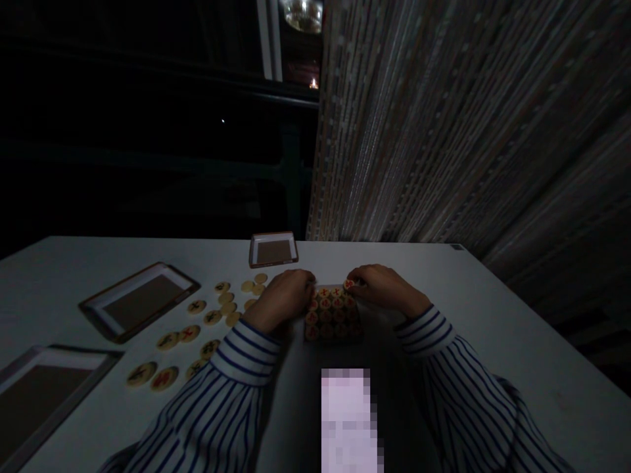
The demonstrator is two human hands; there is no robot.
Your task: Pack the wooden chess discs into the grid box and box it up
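Game pieces (pixel 338 316) packed side by side in a compact block, right of centre in the lower half of the frame, between the two hands. Red characters uppermost on the block; probable reason: markings readable from above. Close contact between neighbours, likely for mutual support and straight rows.

Right hand (pixel 387 286): placed at the upper right corner of the block, forearm angled in from the lower right of the frame. Fingers narrow, pinching a red-marked piece (pixel 349 284) near the rim; likely purpose of the edge grip: face left exposed, position easily adjusted.

Left hand (pixel 290 292): placed at the upper left corner of the block, palm down. Fingertips partly hidden; cannot tell whether wide, narrow or holding a piece. Opposite placement to the right hand, probably useful for steadying the row from the side.

Loose pieces (pixel 188 333): spread across the surface (pixel 473 302), left of centre in the frame, some face up, others apparently blank side up, several touching. Apparently within easy reach of the left hand.

Shallow trays, open side up: upper tray (pixel 273 238) above the left hand, middle tray (pixel 125 287) at left, lower tray (pixel 44 360) at lower left, all outside the handling area.
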